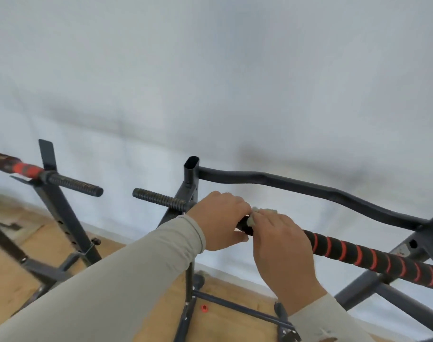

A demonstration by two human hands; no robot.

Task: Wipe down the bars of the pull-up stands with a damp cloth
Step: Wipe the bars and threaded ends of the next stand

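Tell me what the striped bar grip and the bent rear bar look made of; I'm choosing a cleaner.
The striped bar grip looks like black foam or rubber padding with red spiral bands: matte, thicker than the bar. The bent rear bar looks like steel tube painted dark grey, smooth with a slight sheen. Neither is certain from sight alone.

L hand (219, 219) + R hand (282, 245) curled, adjacent

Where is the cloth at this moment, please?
In the head view, just right of centre, the cloth is bunched under the right hand on the near bar, beside the left hand gripping the same bar.
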